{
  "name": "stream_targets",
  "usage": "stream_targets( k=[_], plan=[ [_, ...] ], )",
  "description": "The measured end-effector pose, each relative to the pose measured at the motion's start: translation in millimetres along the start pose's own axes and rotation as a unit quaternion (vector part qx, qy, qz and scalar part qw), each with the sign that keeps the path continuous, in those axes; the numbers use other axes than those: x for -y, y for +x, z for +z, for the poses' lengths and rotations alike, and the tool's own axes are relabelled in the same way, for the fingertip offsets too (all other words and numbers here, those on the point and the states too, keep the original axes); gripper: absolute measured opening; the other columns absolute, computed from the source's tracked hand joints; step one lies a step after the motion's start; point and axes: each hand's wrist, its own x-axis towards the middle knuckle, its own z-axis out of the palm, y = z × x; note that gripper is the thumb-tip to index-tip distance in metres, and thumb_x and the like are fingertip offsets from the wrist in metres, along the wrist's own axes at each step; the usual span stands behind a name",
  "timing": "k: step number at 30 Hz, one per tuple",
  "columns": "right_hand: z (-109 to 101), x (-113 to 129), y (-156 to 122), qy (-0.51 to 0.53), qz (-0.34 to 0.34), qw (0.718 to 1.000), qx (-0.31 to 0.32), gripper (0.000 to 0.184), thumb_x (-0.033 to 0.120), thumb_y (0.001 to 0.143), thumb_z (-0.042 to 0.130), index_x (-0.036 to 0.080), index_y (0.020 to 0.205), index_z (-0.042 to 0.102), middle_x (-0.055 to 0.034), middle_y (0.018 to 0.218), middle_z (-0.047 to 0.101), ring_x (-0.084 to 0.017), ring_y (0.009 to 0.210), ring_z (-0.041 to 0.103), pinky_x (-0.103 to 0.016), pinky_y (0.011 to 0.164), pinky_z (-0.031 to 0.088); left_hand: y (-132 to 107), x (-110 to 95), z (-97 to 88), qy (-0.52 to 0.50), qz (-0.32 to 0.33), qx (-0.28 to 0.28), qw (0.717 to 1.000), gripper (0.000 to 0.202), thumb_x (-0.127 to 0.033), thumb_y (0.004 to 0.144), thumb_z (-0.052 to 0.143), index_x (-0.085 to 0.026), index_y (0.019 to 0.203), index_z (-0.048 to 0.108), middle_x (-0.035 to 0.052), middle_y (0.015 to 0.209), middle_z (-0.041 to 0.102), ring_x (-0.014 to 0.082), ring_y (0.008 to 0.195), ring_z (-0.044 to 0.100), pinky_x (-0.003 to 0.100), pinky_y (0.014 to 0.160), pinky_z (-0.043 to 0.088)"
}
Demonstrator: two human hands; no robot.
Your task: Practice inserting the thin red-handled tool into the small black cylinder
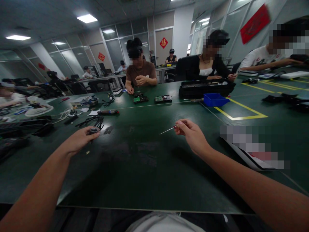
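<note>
My left hand (80, 139) is closed around a small dark round part (93, 130), held just above the green table (135, 161). My right hand (190, 132) pinches the handle of a thin metal tool (167, 130) whose tip points left toward the other hand. The two hands are about a forearm's length apart. A tiny pale scrap (88, 152) lies on the mat under my left hand.
Black cables (93, 121) and a pen-like tool (108, 112) lie far left. Circuit boards (152, 99) sit before a person in brown. A blue bin (214, 99), a long black device (205, 87), yellow tape lines (241, 117) and a flat white item (251, 154) lie right.
</note>
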Motion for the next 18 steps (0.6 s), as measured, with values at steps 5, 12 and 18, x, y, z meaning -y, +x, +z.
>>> stream_targets(
  k=[5,12,18],
  plan=[
    [-0.3,5.6,-3.2,-0.046,-0.019,0.999,0.023,0.031,0.051,0.088,0.064,0.020,0.086,0.069,-0.0029,0.078,0.066,-0.018,0.073,0.061,-0.036,0.074,0.049,1.4,-76.5,66.1,-0.046,0.095,0.074,0.992,0.048,-0.050,0.073,0.074,-0.019,0.109,0.068,0.0064,0.109,0.071,0.0257,0.102,0.065,0.037,0.093,0.047],
    [-1.3,13.1,-5.5,0.008,-0.017,1.000,0.010,0.032,0.051,0.087,0.066,0.020,0.081,0.068,-0.0011,0.071,0.064,-0.015,0.064,0.058,-0.031,0.062,0.045,-17.1,-137.2,141.9,0.019,0.230,0.135,0.964,0.024,-0.032,0.083,0.069,-0.024,0.105,0.068,0.0033,0.108,0.071,0.0238,0.100,0.065,0.037,0.091,0.046],
    [0.5,14.0,-3.6,0.098,-0.013,0.995,0.008,0.025,0.046,0.082,0.071,0.021,0.086,0.070,-0.0020,0.075,0.066,-0.016,0.066,0.061,-0.031,0.061,0.047,-34.3,-143.6,175.6,0.023,0.216,0.129,0.968,0.021,-0.030,0.084,0.070,-0.024,0.103,0.065,0.0032,0.099,0.071,0.0231,0.090,0.065,0.035,0.075,0.046]
  ],
)
